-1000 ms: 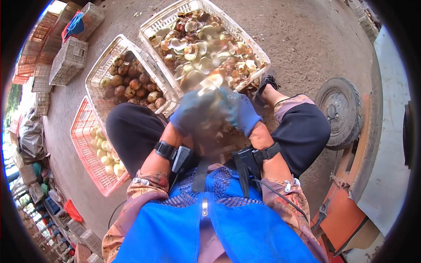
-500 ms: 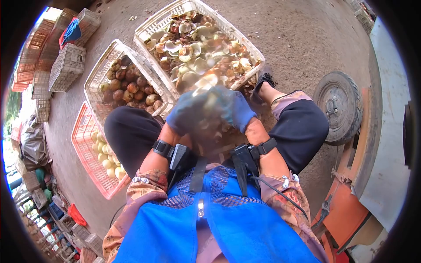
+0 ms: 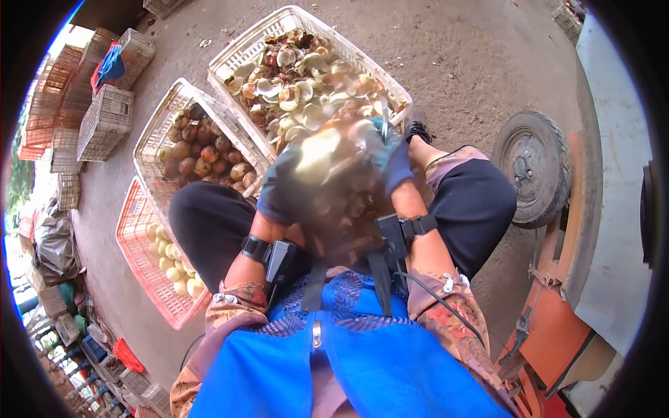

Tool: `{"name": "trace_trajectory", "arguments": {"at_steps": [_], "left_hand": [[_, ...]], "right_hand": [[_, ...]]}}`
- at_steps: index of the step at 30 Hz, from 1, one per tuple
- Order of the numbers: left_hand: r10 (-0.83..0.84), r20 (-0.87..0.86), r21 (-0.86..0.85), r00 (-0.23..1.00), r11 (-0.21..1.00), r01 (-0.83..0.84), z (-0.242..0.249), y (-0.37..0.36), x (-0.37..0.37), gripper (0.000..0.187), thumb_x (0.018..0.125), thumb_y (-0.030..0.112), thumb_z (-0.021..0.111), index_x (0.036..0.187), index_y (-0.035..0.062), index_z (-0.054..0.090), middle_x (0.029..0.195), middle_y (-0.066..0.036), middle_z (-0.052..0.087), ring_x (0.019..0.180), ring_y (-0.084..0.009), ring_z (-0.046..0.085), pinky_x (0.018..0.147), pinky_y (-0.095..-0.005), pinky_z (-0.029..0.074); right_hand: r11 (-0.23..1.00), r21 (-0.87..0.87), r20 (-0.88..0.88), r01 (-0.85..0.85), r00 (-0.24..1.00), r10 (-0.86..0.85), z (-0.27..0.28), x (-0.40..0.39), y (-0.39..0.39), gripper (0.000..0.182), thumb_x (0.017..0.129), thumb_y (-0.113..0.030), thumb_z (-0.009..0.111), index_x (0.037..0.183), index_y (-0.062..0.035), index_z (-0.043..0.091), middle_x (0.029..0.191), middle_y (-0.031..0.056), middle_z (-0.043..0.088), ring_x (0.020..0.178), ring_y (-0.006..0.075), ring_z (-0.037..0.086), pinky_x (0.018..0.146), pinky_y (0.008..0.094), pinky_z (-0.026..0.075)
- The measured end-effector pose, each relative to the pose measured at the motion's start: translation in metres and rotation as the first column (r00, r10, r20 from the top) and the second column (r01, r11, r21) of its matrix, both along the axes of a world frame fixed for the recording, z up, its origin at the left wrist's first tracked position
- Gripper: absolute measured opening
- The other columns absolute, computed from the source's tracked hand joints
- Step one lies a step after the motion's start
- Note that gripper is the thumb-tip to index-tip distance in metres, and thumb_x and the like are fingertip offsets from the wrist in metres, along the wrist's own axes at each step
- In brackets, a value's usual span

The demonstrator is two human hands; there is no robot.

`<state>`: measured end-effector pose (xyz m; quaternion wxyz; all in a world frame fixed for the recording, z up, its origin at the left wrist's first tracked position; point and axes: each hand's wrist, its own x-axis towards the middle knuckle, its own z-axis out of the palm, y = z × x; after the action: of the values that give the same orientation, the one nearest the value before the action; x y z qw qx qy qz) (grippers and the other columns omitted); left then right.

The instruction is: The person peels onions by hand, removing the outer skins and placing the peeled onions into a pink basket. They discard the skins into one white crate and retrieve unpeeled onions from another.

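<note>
My left hand (image 3: 280,184), in a dark blue glove, is closed around a pale, peeled-looking round fruit (image 3: 318,153), smeared by blur. Close beside it, my right hand (image 3: 394,160), gloved in blue and teal, has curled fingers. A thin greyish sliver shows at its top, but what it grips is too blurred to name. Both hands are over the near edge of a white crate (image 3: 230,59) holding curved peels (image 3: 306,90). Left of that, another white crate (image 3: 145,132) contains brown-red round fruits (image 3: 209,153). A pink crate (image 3: 139,258) holds pale round ones (image 3: 167,261).
A wheel (image 3: 533,169) stands at the right beside an orange frame (image 3: 550,341) and a grey panel (image 3: 613,209). My shoe (image 3: 418,131) is by the peel crate's right corner. Stacked crates (image 3: 104,122) and a grey bag (image 3: 54,240) line the left side.
My hands have moved apart, the left one slightly left and the right one slightly right. The pale fruit now shows larger by my left hand. The view has shifted a little.
</note>
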<state>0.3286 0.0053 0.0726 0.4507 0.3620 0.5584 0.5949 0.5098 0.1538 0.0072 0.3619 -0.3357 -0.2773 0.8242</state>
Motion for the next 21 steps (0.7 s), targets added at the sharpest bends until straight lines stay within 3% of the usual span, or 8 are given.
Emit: {"name": "trace_trajectory", "arguments": {"at_steps": [3,5,10,11,12,17,19,21], "left_hand": [[0.112,0.777,-0.163,0.619,0.986,0.026,0.015,0.011,-0.004,0.055,0.071,0.002,0.082,0.119,0.0018,0.055,0.128,-0.018,0.061,0.115,-0.0269,0.06,0.1,-0.0356,0.047],[-0.142,-0.51,0.236,0.848,0.925,0.297,0.023,0.016,-0.002,0.055,0.07,-0.003,0.079,0.119,0.0063,0.056,0.135,-0.02,0.057,0.118,-0.0306,0.058,0.1,-0.0375,0.048],[0.032,-0.781,0.251,0.624,0.93,0.267,0.034,0.014,-0.001,0.044,0.079,-0.003,0.074,0.118,0.0085,0.058,0.127,-0.017,0.06,0.117,-0.0313,0.059,0.098,-0.0398,0.05],[-0.003,0.079,0.175,0.997,0.984,-0.011,0.028,0.015,0.003,0.035,0.085,0.004,0.071,0.117,0.0085,0.058,0.122,-0.016,0.062,0.113,-0.03,0.061,0.094,-0.0395,0.053],[0.142,0.858,-0.104,0.493,0.989,-0.103,0.021,0.014,0.004,0.027,0.091,0.012,0.068,0.117,0.0084,0.059,0.117,-0.014,0.064,0.109,-0.0287,0.063,0.091,-0.0391,0.055],[0.057,0.825,-0.092,0.562,0.995,0.035,-0.008,0.008,-0.005,0.024,0.098,0.022,0.06,0.119,0.0094,0.059,0.111,-0.01,0.067,0.1,-0.0248,0.067,0.081,-0.0404,0.059],[-0.007,-0.268,-0.025,0.963,1.0,0.0,-0.016,0.006,-0.004,0.029,0.09,0.012,0.069,0.117,0.0073,0.059,0.11,-0.01,0.067,0.096,-0.0241,0.067,0.08,-0.0357,0.058],[0.015,-0.487,0.158,0.873,0.985,0.071,-0.008,0.006,-0.008,0.033,0.083,0.005,0.072,0.114,0.006,0.06,0.111,-0.01,0.066,0.096,-0.0239,0.067,0.08,-0.033,0.057]], "right_hand": [[0.816,0.57,0.363,-0.095,0.92,-0.147,0.042,-0.011,-0.026,0.038,0.095,-0.019,0.06,0.128,-0.002,0.059,0.109,0.0123,0.069,0.091,0.02,0.066,0.082,0.0319,0.054],[0.74,0.634,0.316,-0.224,0.949,0.017,0.061,-0.011,-0.037,0.037,0.095,-0.017,0.059,0.129,-0.0014,0.058,0.114,0.0132,0.068,0.096,0.019,0.064,0.087,0.0304,0.053],[0.719,0.662,0.293,-0.214,0.956,0.015,0.086,-0.016,-0.065,0.034,0.095,-0.006,0.055,0.129,0.001,0.057,0.129,0.014,0.061,0.108,0.0125,0.06,0.091,0.0265,0.049],[0.881,0.441,0.119,-0.169,0.984,0.129,0.063,-0.02,-0.066,0.041,0.093,-0.006,0.058,0.134,0.0014,0.055,0.117,0.0101,0.065,0.096,0.0126,0.062,0.084,0.0265,0.051],[0.882,0.44,0.118,-0.17,0.984,0.131,0.042,-0.023,-0.071,0.041,0.093,-0.006,0.058,0.134,0.0014,0.055,0.117,0.0101,0.065,0.096,0.0126,0.062,0.084,0.0265,0.051],[0.687,0.717,0.353,-0.115,0.911,-0.215,0.059,-0.026,-0.078,0.032,0.091,-0.011,0.06,0.121,-0.004,0.06,0.091,0.0104,0.069,0.068,0.0241,0.063,0.062,0.0347,0.052],[0.53,0.826,0.368,-0.191,0.895,-0.252,0.061,-0.02,-0.068,0.028,0.09,-0.014,0.061,0.117,-0.0049,0.061,0.089,0.0143,0.068,0.068,0.0296,0.064,0.061,0.0363,0.052],[0.562,0.715,0.593,-0.416,0.786,-0.172,0.081,-0.015,-0.062,0.026,0.089,-0.021,0.062,0.108,-0.0041,0.059,0.088,0.0202,0.064,0.072,0.0368,0.063,0.064,0.0411,0.052]]}}
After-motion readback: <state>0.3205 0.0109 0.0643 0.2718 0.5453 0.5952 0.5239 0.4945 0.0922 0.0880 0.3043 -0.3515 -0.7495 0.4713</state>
